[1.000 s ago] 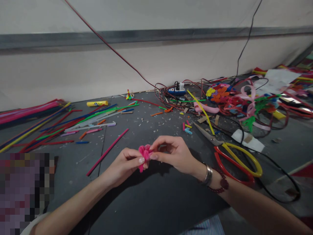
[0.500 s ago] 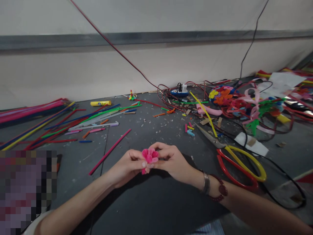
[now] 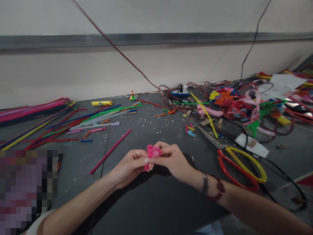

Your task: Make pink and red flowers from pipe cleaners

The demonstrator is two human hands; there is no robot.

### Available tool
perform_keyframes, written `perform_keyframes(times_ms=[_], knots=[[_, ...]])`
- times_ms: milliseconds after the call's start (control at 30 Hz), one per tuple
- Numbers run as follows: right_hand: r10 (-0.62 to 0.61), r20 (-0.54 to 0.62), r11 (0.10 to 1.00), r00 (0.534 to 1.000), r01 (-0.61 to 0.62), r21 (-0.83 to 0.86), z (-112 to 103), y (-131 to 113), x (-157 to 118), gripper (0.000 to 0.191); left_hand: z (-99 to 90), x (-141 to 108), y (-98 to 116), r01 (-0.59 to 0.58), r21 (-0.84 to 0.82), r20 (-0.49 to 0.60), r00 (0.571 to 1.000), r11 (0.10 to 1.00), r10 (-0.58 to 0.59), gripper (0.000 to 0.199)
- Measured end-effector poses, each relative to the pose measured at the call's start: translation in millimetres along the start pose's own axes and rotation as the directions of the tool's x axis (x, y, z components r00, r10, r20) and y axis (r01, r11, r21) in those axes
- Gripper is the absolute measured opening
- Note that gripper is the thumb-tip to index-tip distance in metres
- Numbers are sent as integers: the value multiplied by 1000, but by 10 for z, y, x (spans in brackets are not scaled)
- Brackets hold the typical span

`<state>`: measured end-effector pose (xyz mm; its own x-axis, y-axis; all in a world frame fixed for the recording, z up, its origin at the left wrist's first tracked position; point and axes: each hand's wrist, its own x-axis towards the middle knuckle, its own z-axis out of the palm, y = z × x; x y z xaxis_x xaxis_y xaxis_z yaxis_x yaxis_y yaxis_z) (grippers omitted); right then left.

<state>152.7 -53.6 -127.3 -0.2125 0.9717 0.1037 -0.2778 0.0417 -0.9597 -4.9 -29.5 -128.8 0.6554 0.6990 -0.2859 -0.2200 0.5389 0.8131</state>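
Between my two hands is a small pink pipe-cleaner flower [image 3: 154, 151], its looped petals facing up and a short end poking out below. My left hand [image 3: 133, 166] pinches it from the left between thumb and fingers. From the other side my right hand [image 3: 172, 160] grips it, its thumb close against the left thumb. Part of the flower is hidden behind the fingers. A single dark pink pipe cleaner [image 3: 111, 151] lies on the table to the left of my hands.
Large red-and-yellow-handled scissors [image 3: 239, 166] lie right of my right arm. Loose pipe cleaners [image 3: 93, 119] spread over the left side. At the back right sit a pink glue gun [image 3: 210, 111], a blue power strip [image 3: 180, 93], tangled cables and a heap of colourful flowers [image 3: 225, 98].
The flower has tipped and shifted slightly right and up between my fingers. My left thumb has moved in closer to the right one.
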Motion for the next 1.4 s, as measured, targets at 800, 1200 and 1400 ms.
perform_keyframes(times_ms=[800, 1200, 1400], knots=[[7, -108, 999, 994, -12, -46, -116, -1, 94, 13, -759, 144, 519, 297, 906, -70, 809, -303, 584, 21], [77, -152, 995, 985, -68, 68, -147, 70, 122, 18, 54, -97, 525, -192, 869, 67, 959, 455, 276, 20], [99, -141, 993, 985, -89, 78, -144, 100, 111, 17, 101, -68, 400, -165, 845, -29, 935, 509, 352, 22]])
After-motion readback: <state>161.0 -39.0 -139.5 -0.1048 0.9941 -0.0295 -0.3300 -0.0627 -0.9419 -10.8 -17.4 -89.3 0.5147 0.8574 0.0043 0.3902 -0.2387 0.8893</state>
